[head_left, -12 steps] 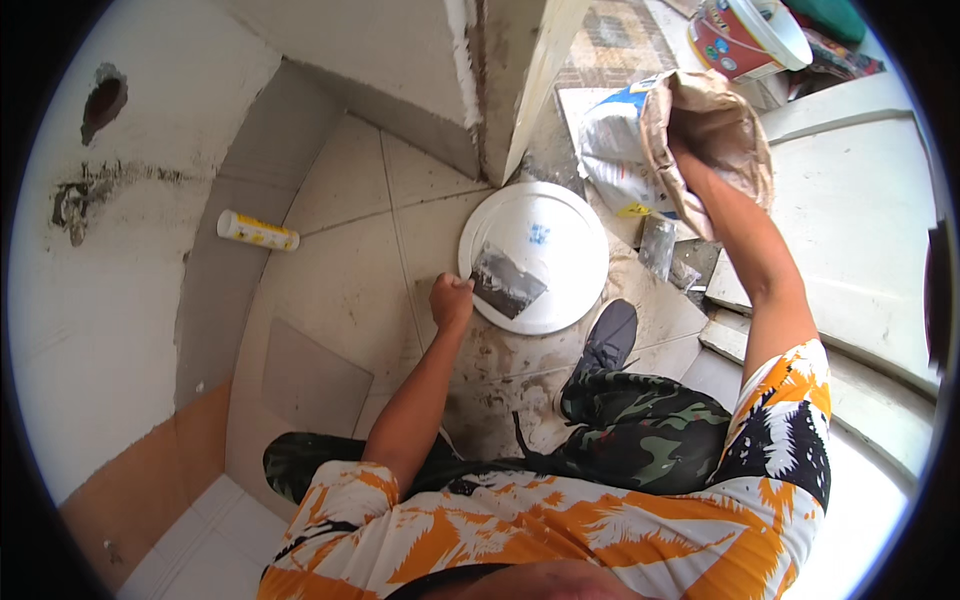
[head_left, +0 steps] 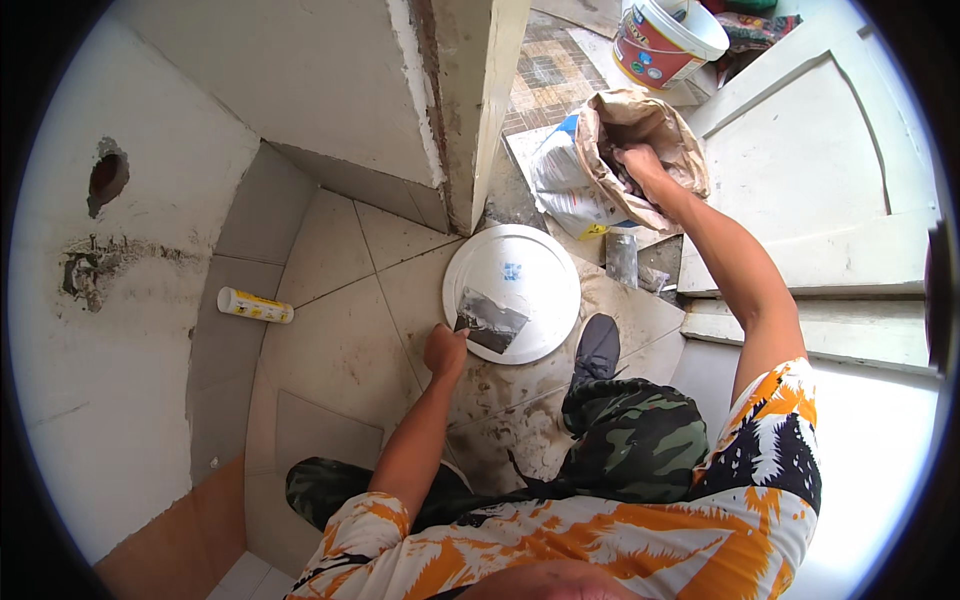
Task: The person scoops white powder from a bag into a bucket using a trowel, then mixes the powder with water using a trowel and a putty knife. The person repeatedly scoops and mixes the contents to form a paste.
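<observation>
My left hand (head_left: 444, 351) is closed round the handle of a broad putty knife (head_left: 492, 318). Its grey blade, smeared with pale residue, is over a round white lid (head_left: 548, 268) on the floor. A paper bag (head_left: 568, 185) with a brown inside and a white and blue outside stands beyond the lid, its mouth rolled wide. My right hand (head_left: 640, 165) reaches into that mouth with fingers curled; what they grip, if anything, is hidden in the shadow of the bag.
A white and yellow tube (head_left: 255, 306) lies by the left wall. A metal plate-like tool (head_left: 621, 260) lies beside the bag. Behind it stands a red and white bucket (head_left: 660, 50). A wall end (head_left: 465, 120) juts in, and a white panelled door (head_left: 810, 170) is at right.
My right hand has risen from deep inside the bag, so the back of it and some fingers now show. My left hand still holds the putty knife at the lid. The view has shifted.
</observation>
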A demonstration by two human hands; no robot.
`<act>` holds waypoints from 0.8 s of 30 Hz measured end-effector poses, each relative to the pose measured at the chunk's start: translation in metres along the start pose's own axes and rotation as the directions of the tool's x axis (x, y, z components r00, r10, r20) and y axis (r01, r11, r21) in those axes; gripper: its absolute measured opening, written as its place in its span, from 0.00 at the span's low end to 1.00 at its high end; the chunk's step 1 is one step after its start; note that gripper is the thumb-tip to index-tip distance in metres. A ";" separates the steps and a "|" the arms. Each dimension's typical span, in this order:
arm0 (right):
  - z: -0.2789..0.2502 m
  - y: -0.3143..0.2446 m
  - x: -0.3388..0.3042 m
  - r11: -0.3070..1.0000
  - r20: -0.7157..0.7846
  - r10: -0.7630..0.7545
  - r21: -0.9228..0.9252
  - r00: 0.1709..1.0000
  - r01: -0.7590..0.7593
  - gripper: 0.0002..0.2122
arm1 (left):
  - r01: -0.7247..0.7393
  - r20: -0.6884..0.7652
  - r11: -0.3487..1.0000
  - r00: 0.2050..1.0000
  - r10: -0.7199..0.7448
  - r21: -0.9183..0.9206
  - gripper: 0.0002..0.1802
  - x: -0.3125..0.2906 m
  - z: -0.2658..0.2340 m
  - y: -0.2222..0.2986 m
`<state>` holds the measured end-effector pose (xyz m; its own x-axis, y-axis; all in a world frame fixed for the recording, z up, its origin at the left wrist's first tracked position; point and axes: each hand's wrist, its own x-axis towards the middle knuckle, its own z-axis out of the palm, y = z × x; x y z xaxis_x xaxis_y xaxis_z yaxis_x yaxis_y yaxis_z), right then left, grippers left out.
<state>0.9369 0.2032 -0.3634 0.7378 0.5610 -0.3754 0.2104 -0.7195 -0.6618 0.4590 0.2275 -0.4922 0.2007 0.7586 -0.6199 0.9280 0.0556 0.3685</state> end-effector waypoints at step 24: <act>-0.061 -0.011 -0.151 0.939 -0.169 0.007 0.340 0.986 0.052 0.07 | -0.152 0.230 0.629 0.845 0.483 -0.763 0.14 0.052 -0.020 -0.027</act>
<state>0.8620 0.1012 -0.2595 0.8368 0.4790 -0.2653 0.0173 -0.5074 -0.8615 0.4380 0.2780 -0.5207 0.6903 0.5180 -0.5051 0.3137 0.4149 0.8541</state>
